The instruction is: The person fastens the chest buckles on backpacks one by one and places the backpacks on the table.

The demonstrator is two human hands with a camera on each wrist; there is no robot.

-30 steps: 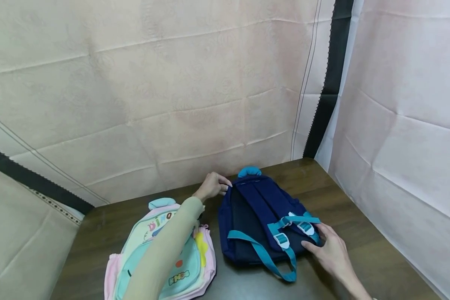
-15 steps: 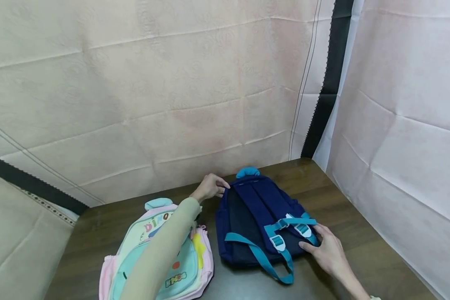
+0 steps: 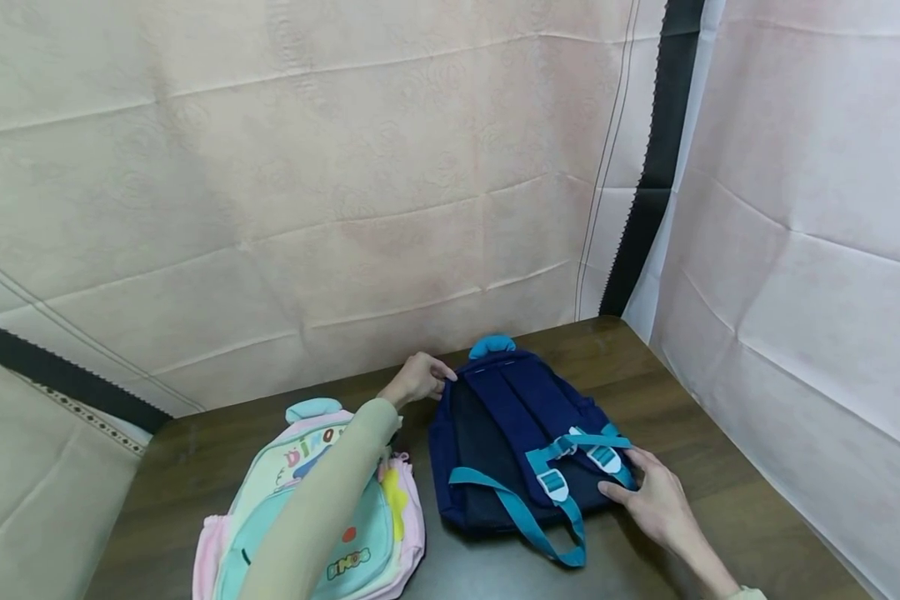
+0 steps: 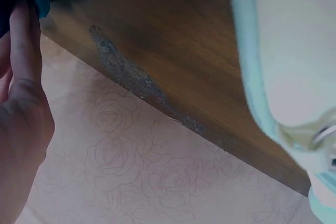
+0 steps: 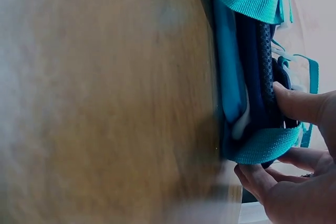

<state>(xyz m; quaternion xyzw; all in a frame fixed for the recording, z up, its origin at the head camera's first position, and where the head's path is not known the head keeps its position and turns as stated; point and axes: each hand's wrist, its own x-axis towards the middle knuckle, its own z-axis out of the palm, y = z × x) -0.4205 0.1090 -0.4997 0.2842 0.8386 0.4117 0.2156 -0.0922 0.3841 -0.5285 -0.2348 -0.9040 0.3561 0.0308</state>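
Note:
A navy backpack [image 3: 487, 450] lies on the table with its straps facing up; loose teal webbing straps [image 3: 528, 517] trail over its lower end. At its upper left corner my left hand [image 3: 418, 379] pinches the edge; the fingertips are partly hidden by the bag in the left wrist view. My right hand [image 3: 660, 508] grips the lower right corner, thumb [image 5: 296, 103] on the upper side and fingers round the bottom beside a teal strap [image 5: 268, 145]. Under my left forearm lies a pastel backpack [image 3: 270, 508] in mint and pink, its printed front facing up.
The brown wooden table [image 3: 735, 492] ends at a pale cloth wall [image 3: 390, 275] behind and another cloth wall [image 3: 802, 333] at the right. A teal carry loop [image 3: 492, 345] tops the navy backpack near the back edge. A worn patch [image 4: 128, 69] marks the table edge.
The whole head view shifts slightly, so both backpacks and hands appear a little farther left. Both hands stay at the same corners of the navy backpack.

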